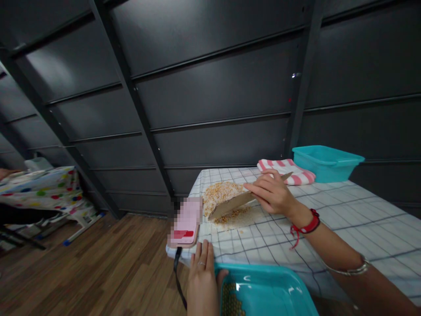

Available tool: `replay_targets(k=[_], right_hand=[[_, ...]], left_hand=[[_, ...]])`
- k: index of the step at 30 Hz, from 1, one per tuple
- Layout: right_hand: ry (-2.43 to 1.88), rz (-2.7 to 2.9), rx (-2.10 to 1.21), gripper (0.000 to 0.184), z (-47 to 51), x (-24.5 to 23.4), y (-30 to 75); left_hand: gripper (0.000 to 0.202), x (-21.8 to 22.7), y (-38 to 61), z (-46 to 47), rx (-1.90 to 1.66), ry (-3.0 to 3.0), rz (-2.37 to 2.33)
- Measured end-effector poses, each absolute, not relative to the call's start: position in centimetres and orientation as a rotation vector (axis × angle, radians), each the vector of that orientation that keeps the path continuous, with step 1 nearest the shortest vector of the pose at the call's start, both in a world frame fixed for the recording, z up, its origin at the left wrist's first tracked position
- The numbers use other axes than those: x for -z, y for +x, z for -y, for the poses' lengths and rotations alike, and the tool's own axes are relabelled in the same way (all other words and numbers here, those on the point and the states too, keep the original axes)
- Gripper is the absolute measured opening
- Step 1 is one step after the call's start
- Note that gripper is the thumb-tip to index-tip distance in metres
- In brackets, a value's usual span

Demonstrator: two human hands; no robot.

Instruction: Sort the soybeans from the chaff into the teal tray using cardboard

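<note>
- At the near corner of the table (362, 219), which is covered in a white cloth with a dark check, the person's left hand (202, 281) grips the teal tray (272, 294) by its left end. The fingers lie flat against the outside and the thumb hooks over the rim.
- Small round grains sit in the tray's left corner, just behind that thumb.
- A ring (201, 263) shows on one finger of the left hand.
- Further along the table, the right hand (272, 193) is closed on a cardboard strip (233, 204), fingers pressed along its top edge. The strip stands tilted on its long edge, low end toward the table's left side.
- The strip rests against a spread of yellowish grains (220, 193) on the cloth. Most of the pile lies beyond the card, and a thinner scatter lies on the near side.
- A red wristband (307, 226) circles the right wrist, and a metal bangle (351, 270) sits further up the forearm.
- A pink phone (186, 221) lies at the table's left edge, just beside the left hand's fingertips, with a dark cable (177, 272) hanging down from it.
- At the far end, a red-and-white striped cloth (289, 169) lies folded, touching a teal basin (325, 162).
- Off to the left, across the wooden floor (98, 263), a polka-dot cloth (42, 188) covers another surface.
</note>
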State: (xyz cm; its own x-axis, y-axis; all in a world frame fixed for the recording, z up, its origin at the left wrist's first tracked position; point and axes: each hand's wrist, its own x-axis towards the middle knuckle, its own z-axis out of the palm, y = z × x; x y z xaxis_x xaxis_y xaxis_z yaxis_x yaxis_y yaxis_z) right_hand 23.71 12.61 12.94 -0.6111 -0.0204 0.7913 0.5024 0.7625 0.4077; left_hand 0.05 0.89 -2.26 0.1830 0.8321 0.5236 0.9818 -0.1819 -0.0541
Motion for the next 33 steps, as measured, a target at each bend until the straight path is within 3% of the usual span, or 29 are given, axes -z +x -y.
replay_targets(k=[11,18,28,33], right_hand=[[-0.333,2.174,0.838,0.035,-12.6,-12.3,22.8],[-0.351,2.108,0.833,0.042,-12.0,-13.1,23.8],[-0.299,2.202,0.876,0.027,-12.3,-12.4,21.2],[-0.299,2.215,0.874,0.028,-11.5,-13.6,22.1]], left_hand=[[0.045,2.5,-0.1,-0.9,0.592,-2.103,1.696],[0.046,2.4,-0.3,-1.0,0.625,-2.098,1.675],[0.044,2.6,-0.5,-1.1,0.541,-2.067,1.633],[0.044,2.5,-0.7,-0.9,0.571,-2.046,1.682]])
